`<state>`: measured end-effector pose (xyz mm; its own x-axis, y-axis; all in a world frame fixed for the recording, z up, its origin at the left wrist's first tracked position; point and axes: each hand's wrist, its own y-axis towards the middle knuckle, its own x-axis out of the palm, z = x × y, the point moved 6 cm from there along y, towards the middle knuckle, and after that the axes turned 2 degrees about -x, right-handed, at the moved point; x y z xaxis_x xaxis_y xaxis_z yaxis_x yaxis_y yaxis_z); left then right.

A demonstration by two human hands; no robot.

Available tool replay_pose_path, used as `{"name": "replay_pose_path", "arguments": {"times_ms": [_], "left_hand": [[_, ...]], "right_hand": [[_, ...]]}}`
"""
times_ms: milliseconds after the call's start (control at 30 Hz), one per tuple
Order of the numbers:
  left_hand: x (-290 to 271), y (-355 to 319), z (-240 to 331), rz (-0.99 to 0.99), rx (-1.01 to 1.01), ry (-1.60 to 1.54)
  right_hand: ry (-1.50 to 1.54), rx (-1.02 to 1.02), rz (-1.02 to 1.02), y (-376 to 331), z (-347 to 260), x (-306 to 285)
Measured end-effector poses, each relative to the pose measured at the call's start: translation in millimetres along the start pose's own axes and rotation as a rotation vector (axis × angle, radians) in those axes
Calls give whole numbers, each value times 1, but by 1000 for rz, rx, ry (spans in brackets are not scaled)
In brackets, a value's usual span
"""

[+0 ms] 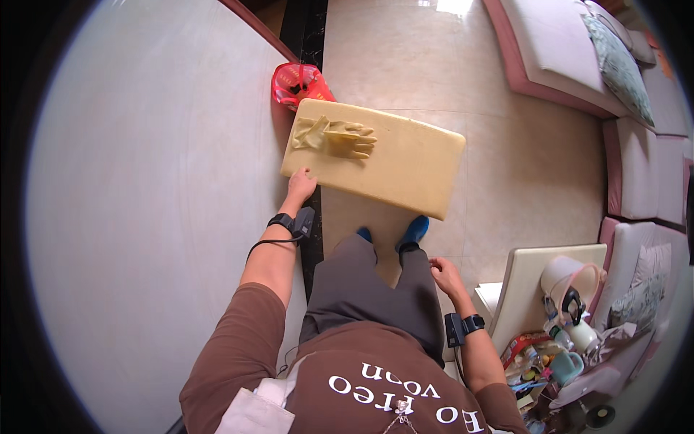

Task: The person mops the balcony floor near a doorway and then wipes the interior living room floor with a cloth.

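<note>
A beige rectangular bench (412,170) stands ahead of my feet, tilted a little in the view. On its left part lies a pair of yellowish rubber gloves (350,141), one partly over the other, fingers pointing right. My left hand (302,186) is at the bench's near left corner, its bent fingers closed over the edge; their undersides are hidden. My right hand (447,276) hangs beside my right thigh, loosely bent, with nothing visible in it. Each wrist wears a dark strap with a small box.
Behind the bench's far left corner sits a red bag (298,81). A large pale surface (137,217) fills the left side. At right, a cream table (522,289) holds a pink-white bucket (567,278), bottles and clutter. A pink and white sofa (560,50) lines the right side.
</note>
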<state>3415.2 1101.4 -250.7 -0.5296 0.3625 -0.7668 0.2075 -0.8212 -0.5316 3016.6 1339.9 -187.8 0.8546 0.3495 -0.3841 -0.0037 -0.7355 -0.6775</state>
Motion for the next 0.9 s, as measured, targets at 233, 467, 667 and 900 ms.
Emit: {"name": "replay_pose_path", "arguments": {"times_ms": [233,467,667,900], "left_hand": [[7,141,-34,116,-22,5],[53,262,-50,219,-59,96],[20,347,-177,-92,7,-230],[69,321,-83,-282,11,-437]], "right_hand": [[149,187,-6,73,10,24],[492,600,82,139,44,72],[31,355,570,247,69,66],[640,593,535,260,159,-10]]}}
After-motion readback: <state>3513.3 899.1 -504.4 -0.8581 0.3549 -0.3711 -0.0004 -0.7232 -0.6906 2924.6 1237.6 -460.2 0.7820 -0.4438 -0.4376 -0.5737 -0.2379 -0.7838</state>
